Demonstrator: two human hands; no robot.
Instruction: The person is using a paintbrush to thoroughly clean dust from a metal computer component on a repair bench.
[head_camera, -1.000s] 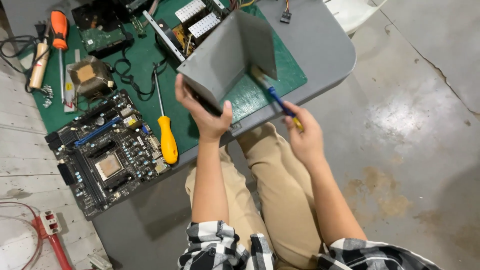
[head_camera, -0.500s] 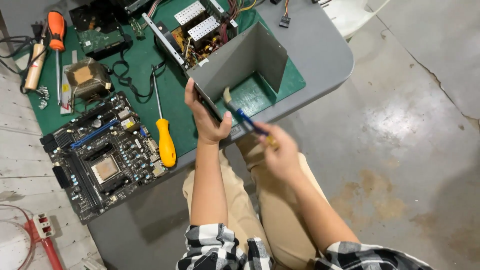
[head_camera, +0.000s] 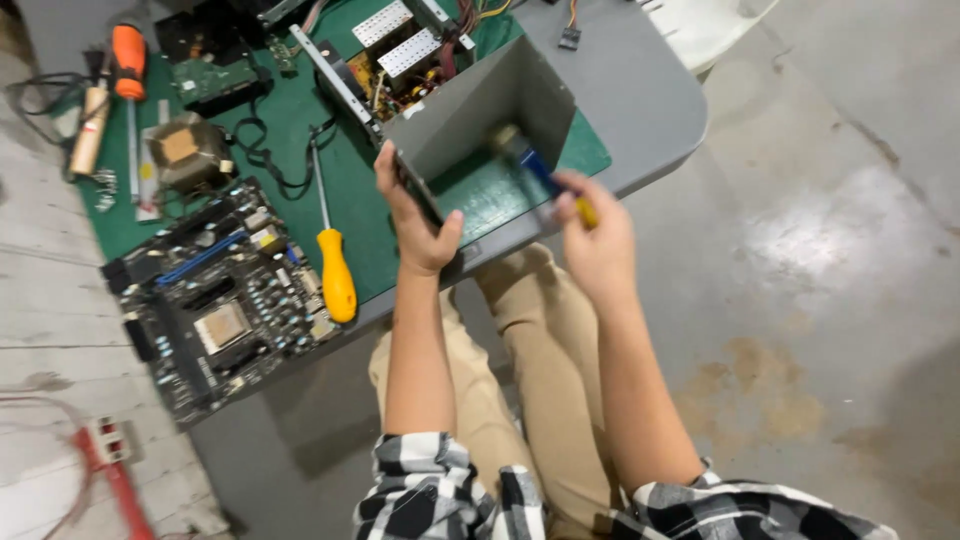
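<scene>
I see my left hand (head_camera: 420, 225) clamped on the near lower edge of a grey metal cover (head_camera: 480, 110), fingers wrapped over the rim and thumb beneath, so the cover stands tilted up off the green mat (head_camera: 290, 200) at the table's near edge; my right hand (head_camera: 598, 240) is closed round a small brush (head_camera: 540, 170) with a blue and yellow handle, its blurred head inside the cover's open hollow, though I cannot tell whether the bristles touch the metal; just behind the cover, toward the far edge of the mat, an exposed power supply board (head_camera: 405, 60) lies with its wires; to the left of my left hand a yellow-handled screwdriver (head_camera: 335, 270) rests on the mat, pointing away from me; beside it, at the table's near left corner, sits a dark motherboard (head_camera: 215, 300), partly over the mat's edge; near the far left corner lie an orange-handled screwdriver (head_camera: 128, 50) and a wooden-handled tool (head_camera: 88, 130).
</scene>
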